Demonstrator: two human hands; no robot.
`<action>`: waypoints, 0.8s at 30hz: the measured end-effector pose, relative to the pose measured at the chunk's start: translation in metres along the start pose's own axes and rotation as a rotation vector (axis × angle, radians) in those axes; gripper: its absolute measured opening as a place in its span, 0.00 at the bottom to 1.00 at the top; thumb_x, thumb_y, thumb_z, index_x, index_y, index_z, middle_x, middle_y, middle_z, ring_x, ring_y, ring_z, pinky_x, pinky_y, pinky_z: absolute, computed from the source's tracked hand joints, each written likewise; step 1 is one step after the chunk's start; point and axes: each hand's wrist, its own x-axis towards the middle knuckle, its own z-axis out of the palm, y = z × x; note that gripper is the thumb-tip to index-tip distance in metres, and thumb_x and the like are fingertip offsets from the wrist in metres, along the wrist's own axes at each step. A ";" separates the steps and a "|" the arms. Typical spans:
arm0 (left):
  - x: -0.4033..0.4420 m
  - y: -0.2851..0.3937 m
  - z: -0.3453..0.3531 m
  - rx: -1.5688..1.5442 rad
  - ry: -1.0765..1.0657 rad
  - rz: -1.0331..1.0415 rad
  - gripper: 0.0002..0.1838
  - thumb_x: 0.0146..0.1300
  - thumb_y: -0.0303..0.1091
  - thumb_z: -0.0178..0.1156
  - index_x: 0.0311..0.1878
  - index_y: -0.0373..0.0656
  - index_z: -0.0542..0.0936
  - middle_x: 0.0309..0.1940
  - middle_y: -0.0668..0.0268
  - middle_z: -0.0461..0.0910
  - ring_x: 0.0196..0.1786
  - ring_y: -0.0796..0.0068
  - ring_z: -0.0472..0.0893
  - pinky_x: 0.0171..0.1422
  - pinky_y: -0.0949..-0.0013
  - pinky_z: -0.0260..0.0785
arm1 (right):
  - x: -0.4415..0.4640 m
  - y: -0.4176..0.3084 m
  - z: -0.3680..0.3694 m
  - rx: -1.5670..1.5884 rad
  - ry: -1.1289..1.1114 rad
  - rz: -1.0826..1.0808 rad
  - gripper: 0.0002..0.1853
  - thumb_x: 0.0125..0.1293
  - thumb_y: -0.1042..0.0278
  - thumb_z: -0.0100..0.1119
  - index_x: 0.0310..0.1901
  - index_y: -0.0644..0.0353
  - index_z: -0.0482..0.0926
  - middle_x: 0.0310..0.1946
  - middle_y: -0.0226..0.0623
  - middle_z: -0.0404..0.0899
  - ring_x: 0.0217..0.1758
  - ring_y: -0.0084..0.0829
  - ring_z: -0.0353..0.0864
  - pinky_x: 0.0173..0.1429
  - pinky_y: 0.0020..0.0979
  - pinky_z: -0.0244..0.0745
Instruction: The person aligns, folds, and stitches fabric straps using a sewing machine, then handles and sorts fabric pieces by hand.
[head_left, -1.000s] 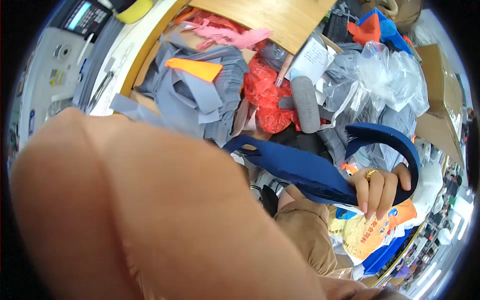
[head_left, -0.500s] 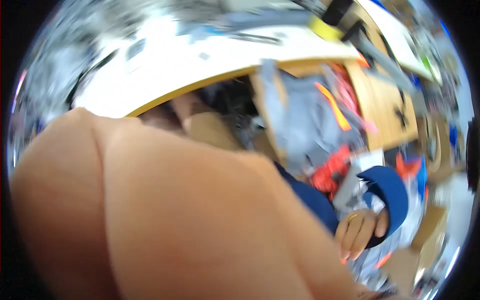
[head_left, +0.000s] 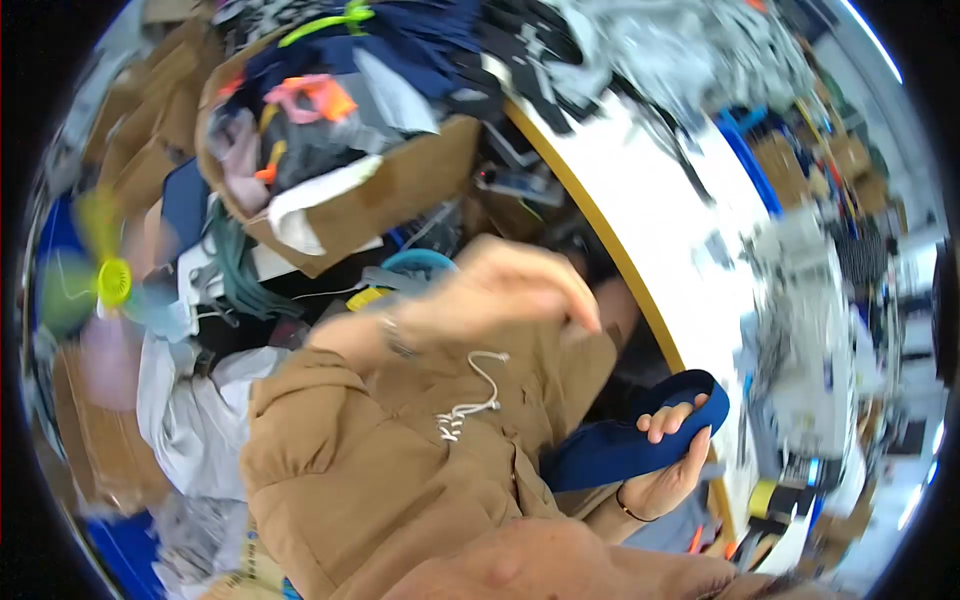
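My right hand (head_left: 676,465), at the lower right, has its fingers curled over a navy blue fabric band (head_left: 620,450). One end of the band loops up past the fingertips, while the rest trails left towards my lap. A thin dark bracelet circles that wrist. Blurred by motion, my left hand (head_left: 510,285) hangs in the air above my brown clothing (head_left: 400,450). Its fingers look stretched out and bent slightly downward, with nothing visible in them. A light bracelet sits on the left wrist. Part of my face covers the bottom edge.
A white table (head_left: 660,210) with a yellow edge runs along my right, bearing grey fabric (head_left: 690,50). Ahead stands a cardboard box (head_left: 390,195) full of dark and bright garments. A small fan (head_left: 114,284) is at far left, near white cloth (head_left: 200,410).
The view has swung towards the box and my lap. Large blurred skin that filled the foreground is gone from there. My left hand now shows in mid-air; my right hand still grips the band.
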 end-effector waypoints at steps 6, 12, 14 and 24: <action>-0.020 -0.114 0.044 -0.498 -0.036 -0.190 0.25 0.68 0.34 0.66 0.64 0.31 0.74 0.53 0.60 0.82 0.59 0.75 0.77 0.66 0.67 0.71 | 0.065 0.062 0.046 -0.044 0.028 0.252 0.20 0.82 0.59 0.39 0.64 0.64 0.66 0.42 0.42 0.74 0.43 0.35 0.74 0.55 0.38 0.72; -0.017 -0.125 0.009 -0.432 -0.145 -0.371 0.21 0.66 0.35 0.69 0.56 0.30 0.79 0.44 0.66 0.83 0.48 0.81 0.79 0.55 0.73 0.74 | 0.111 0.080 0.073 -0.026 -0.057 0.470 0.18 0.81 0.60 0.41 0.63 0.62 0.67 0.45 0.39 0.74 0.45 0.32 0.74 0.59 0.39 0.73; -0.014 -0.114 -0.004 -0.444 -0.138 -0.382 0.19 0.65 0.34 0.70 0.52 0.29 0.81 0.44 0.66 0.85 0.46 0.82 0.80 0.52 0.73 0.75 | 0.128 0.081 0.082 0.042 -0.089 0.533 0.17 0.82 0.60 0.41 0.62 0.62 0.68 0.46 0.38 0.74 0.45 0.32 0.74 0.59 0.39 0.73; -0.004 -0.101 -0.062 -0.754 -0.172 -0.434 0.25 0.56 0.27 0.74 0.56 0.29 0.79 0.49 0.62 0.85 0.50 0.76 0.83 0.58 0.70 0.77 | 0.206 0.086 0.079 0.151 -0.209 0.381 0.17 0.82 0.59 0.42 0.62 0.60 0.66 0.47 0.33 0.71 0.46 0.28 0.71 0.58 0.34 0.72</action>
